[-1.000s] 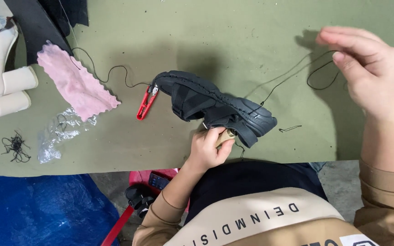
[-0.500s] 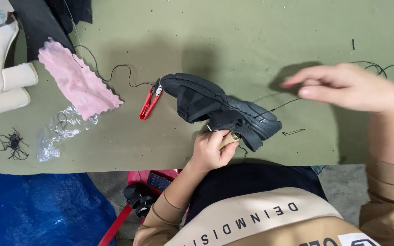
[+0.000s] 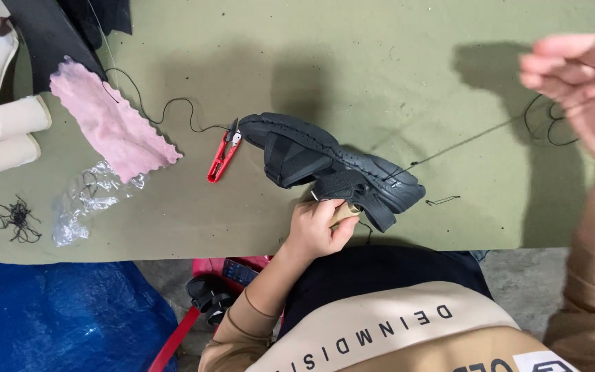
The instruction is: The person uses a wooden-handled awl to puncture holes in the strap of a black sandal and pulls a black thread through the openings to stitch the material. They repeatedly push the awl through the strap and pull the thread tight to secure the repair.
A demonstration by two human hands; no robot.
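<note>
The right hand (image 3: pixel 587 89) has swung out to two o'clock, fingers pinched on the now-taut thread (image 3: pixel 463 141) — the left hand (image 3: pixel 318 227) still grips the shoe (image 3: pixel 332 162) at table centre.

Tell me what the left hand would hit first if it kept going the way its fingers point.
Probably the black sandal: the left hand already touches its underside, fingers curled toward it.

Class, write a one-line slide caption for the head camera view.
Left hand steadies a black sandal on the green table while the right hand pulls black thread taut; red snips lie alongside.
</note>
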